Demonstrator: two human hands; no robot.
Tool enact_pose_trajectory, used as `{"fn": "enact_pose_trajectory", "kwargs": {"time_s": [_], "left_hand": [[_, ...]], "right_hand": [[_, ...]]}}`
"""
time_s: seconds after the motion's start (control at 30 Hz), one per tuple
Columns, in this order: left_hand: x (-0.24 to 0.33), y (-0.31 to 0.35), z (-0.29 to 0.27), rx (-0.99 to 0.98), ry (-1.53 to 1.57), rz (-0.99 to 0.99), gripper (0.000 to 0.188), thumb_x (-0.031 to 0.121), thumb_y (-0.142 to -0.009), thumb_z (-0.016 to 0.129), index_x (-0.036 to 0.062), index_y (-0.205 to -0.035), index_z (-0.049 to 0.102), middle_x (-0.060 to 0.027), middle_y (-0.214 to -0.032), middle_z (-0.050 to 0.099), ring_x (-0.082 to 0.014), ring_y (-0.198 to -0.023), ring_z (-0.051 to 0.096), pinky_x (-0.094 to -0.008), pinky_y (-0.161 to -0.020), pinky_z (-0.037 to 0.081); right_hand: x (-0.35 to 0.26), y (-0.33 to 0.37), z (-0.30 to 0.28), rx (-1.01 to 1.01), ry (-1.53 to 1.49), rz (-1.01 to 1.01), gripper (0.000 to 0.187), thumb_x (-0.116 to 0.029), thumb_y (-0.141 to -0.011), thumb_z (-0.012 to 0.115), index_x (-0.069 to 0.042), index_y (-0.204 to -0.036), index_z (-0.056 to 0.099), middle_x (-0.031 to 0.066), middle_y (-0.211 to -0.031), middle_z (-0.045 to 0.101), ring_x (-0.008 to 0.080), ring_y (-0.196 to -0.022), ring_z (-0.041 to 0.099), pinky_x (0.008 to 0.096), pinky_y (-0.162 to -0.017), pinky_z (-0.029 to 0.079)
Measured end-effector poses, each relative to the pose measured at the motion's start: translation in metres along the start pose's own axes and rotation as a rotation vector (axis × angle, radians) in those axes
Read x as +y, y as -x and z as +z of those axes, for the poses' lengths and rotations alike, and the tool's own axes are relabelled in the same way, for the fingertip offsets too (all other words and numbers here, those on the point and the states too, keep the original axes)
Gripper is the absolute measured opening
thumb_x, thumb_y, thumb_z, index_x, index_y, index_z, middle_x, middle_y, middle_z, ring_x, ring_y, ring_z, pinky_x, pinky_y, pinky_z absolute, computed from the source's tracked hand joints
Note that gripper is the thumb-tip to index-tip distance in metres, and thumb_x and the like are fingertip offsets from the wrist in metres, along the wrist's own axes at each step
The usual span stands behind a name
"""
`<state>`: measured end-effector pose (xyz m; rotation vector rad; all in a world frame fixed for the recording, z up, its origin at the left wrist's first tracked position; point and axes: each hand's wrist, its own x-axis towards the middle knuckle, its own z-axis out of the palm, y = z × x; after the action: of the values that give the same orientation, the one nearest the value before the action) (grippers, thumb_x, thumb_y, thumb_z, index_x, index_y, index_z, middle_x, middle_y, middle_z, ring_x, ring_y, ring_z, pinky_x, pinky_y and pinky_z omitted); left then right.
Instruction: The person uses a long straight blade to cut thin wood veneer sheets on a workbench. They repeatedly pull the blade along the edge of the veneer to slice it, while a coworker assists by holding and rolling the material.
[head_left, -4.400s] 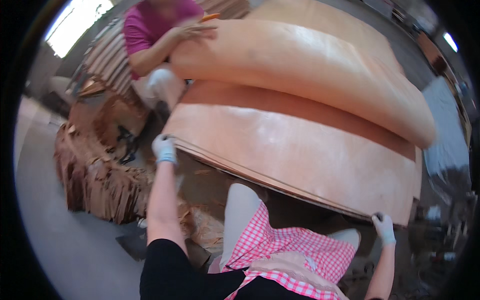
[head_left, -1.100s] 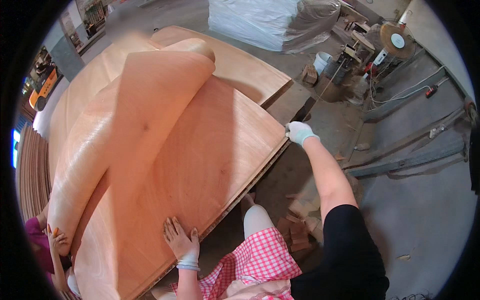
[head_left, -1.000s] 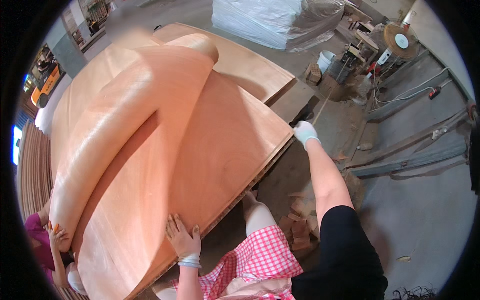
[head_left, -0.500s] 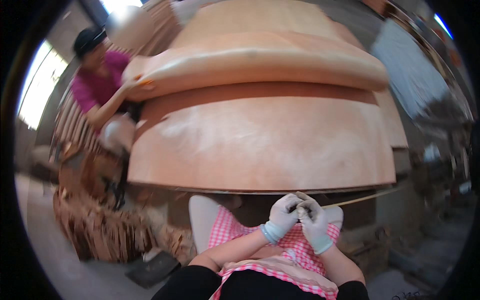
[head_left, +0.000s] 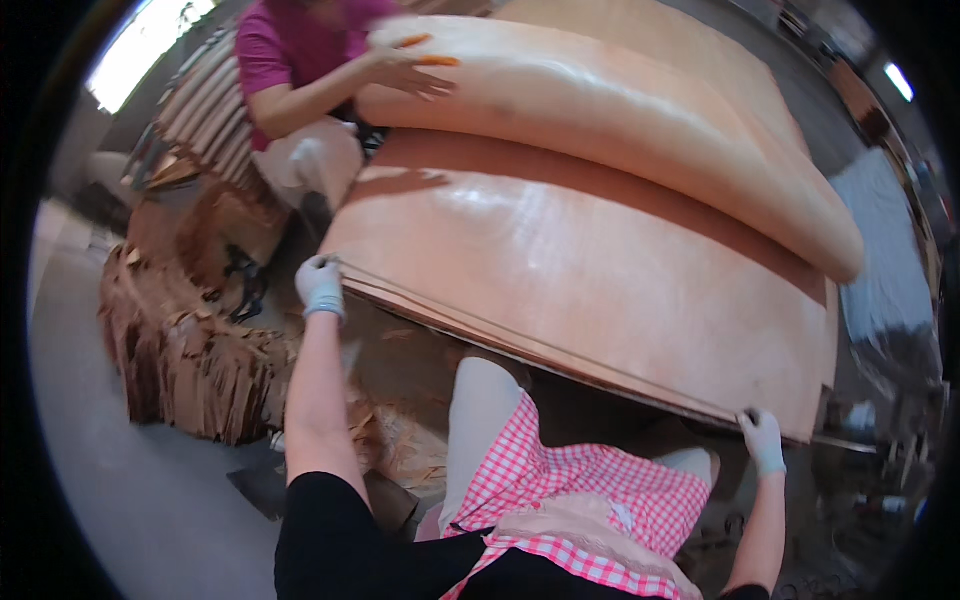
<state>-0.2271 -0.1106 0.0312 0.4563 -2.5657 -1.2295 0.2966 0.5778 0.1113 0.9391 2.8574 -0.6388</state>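
Note:
My left hand (head_left: 322, 287), in a whitish glove, is closed at the near left corner of a broad, pale reddish-brown wood veneer sheet (head_left: 560, 270). Far to the right, my right hand (head_left: 763, 440), gloved too, pinches at the near right part of the same edge. A thin strip (head_left: 540, 345) runs between both hands along the front edge of the sheet; its ends are hidden in my fingers. Behind lies a large rolled-over fold of veneer (head_left: 620, 110). A co-worker's hand (head_left: 410, 70) with orange finger covers rests on the fold's left end.
The co-worker in a magenta shirt (head_left: 290, 60) stands at the far left of the stack. Torn brown veneer scraps (head_left: 190, 370) are heaped at the left. A pale plastic-like cover (head_left: 885, 240) lies beyond the right side. My knees and pink checked apron (head_left: 590, 470) are below the front edge.
My hands were together at the middle, holding the strip's end; they have parted to the two sides of the sheet's front edge. The view has turned, and the co-worker appears nearer.

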Motion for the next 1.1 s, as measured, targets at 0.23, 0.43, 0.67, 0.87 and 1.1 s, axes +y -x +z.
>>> {"fn": "enact_pose_trajectory", "kwargs": {"time_s": [0.23,0.43,0.67,0.87,1.1], "left_hand": [[-0.015,-0.018,0.007,-0.167,-0.141,-0.041,0.028,0.014,-0.088,0.069,0.0010,-0.112,0.072,-0.0138,-0.100,0.075,-0.0235,-0.087,0.068,-0.0391,-0.081,0.055],[0.102,0.171,0.112,-0.260,-0.432,0.410,0.067,0.021,-0.086,0.067,-0.0084,-0.143,0.048,-0.0294,-0.145,0.051,-0.0436,-0.135,0.048,-0.0475,-0.117,0.035],[0.253,0.490,0.216,-0.884,-0.381,1.099,0.088,0.048,-0.093,0.061,-0.0043,-0.156,0.030,-0.0321,-0.162,0.024,-0.0451,-0.153,0.020,-0.0557,-0.124,0.014],[0.246,0.483,0.218,-0.903,-0.584,1.093,0.088,0.050,-0.092,0.060,-0.0044,-0.155,0.031,-0.0307,-0.164,0.023,-0.0453,-0.153,0.019,-0.0547,-0.125,0.011],[0.239,0.482,0.218,-0.937,-0.582,1.040,0.096,0.048,-0.091,0.063,-0.0026,-0.160,0.019,-0.0257,-0.167,0.018,-0.0401,-0.155,0.014,-0.0528,-0.126,0.007]], "right_hand": [[-0.001,-0.046,0.032,-0.131,0.143,0.200,0.047,-0.044,-0.078,0.075,-0.001,-0.095,0.077,0.0263,-0.096,0.072,0.0405,-0.095,0.070,0.0480,-0.085,0.055],[-0.002,-0.048,0.034,-0.175,0.086,0.194,0.044,-0.043,-0.078,0.076,-0.001,-0.091,0.075,0.0256,-0.092,0.072,0.0401,-0.091,0.071,0.0465,-0.085,0.055],[-0.004,-0.039,0.033,-0.172,0.027,0.177,0.038,-0.039,-0.084,0.068,-0.006,-0.100,0.076,0.0227,-0.103,0.072,0.0381,-0.100,0.069,0.0467,-0.090,0.054],[0.120,-0.023,-0.031,-0.133,-0.030,0.226,0.031,-0.029,-0.087,0.064,-0.005,-0.105,0.074,0.0220,-0.105,0.072,0.0388,-0.101,0.069,0.0462,-0.090,0.054],[0.285,-0.006,-0.076,-0.024,0.140,0.605,0.026,-0.027,-0.092,0.064,-0.012,-0.110,0.075,0.0166,-0.112,0.073,0.0369,-0.107,0.069,0.0462,-0.092,0.054]]}}
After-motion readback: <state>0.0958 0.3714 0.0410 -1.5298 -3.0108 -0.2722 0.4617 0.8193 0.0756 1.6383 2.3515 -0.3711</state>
